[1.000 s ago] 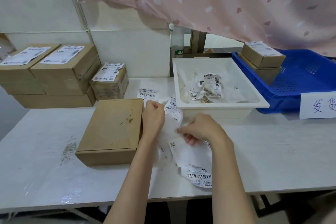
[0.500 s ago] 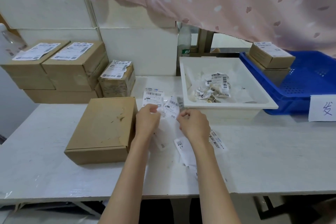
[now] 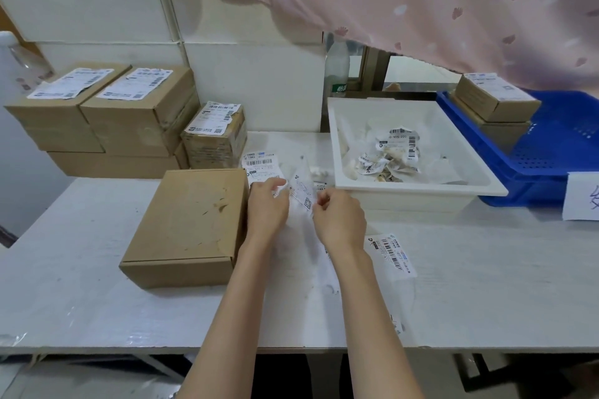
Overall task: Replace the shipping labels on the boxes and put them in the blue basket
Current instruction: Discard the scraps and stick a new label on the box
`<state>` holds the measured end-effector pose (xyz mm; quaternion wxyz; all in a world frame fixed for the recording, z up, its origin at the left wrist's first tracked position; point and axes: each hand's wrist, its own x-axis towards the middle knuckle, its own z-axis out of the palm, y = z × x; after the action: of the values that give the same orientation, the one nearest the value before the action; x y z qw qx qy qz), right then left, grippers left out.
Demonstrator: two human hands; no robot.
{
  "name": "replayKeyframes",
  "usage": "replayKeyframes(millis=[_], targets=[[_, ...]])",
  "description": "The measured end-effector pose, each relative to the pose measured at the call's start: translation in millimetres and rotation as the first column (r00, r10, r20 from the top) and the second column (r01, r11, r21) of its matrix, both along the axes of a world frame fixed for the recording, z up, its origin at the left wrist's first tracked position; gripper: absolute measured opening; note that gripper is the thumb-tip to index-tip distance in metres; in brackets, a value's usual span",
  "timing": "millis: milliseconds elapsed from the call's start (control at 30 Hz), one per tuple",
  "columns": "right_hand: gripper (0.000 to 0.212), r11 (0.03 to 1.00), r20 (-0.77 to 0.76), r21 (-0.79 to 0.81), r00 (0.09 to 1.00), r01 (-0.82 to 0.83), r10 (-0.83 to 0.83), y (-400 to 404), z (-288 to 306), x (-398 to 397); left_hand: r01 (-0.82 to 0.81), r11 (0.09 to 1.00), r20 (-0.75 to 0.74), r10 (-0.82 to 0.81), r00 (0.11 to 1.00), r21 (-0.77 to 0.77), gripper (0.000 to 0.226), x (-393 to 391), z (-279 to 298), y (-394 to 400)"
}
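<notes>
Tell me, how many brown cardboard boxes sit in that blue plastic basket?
2: one labelled brown cardboard box stacked on a second plain cardboard box, at the blue plastic basket's left end. The pink curtain hides the basket's far side, so more may be there.

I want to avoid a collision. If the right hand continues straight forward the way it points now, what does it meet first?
Probably the front wall of the white plastic tray, just beyond the right hand, which pinches a white paper label; depth is unclear.
</notes>
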<state>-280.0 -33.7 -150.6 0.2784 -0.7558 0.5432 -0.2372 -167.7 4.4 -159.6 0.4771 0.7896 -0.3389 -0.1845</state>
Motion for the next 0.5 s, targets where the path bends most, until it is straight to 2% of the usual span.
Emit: replayKeyframes(millis=[100, 200, 333, 400, 500], targets=[[0.013, 0.989, 0.04, -0.136, 0.997, -0.06, 0.066, 8, 4, 4, 0.005, 1.0, -0.028, -0.006, 1.0, -0.021, 0.032, 1, -2, 1], [0.008, 0.973, 0.301, -0.217, 0.954, 0.075, -0.007, 13, 8, 11, -0.044, 0.994, -0.123, 0.032, 0.992, -0.097, 0.033, -1, -5, 1], [0.007, 0.978, 0.626, -0.102, 0.776, 0.181, -0.079, 12, 17, 16, -0.204, 0.97, -0.242, 0.168, 0.956, -0.132, 0.031, -1, -3, 1], [0.011, 0.983, 0.69, -0.033, 0.715, 0.179, -0.107, 9, 20, 15, -0.238, 0.963, -0.267, 0.198, 0.943, -0.127, 0.031, -1, -4, 0], [0.018, 0.985, 0.718, 0.025, 0.683, 0.17, -0.136, 8, 24, 14, -0.272, 0.941, -0.326, 0.198, 0.924, -0.201, 0.02, -1, -3, 2]])
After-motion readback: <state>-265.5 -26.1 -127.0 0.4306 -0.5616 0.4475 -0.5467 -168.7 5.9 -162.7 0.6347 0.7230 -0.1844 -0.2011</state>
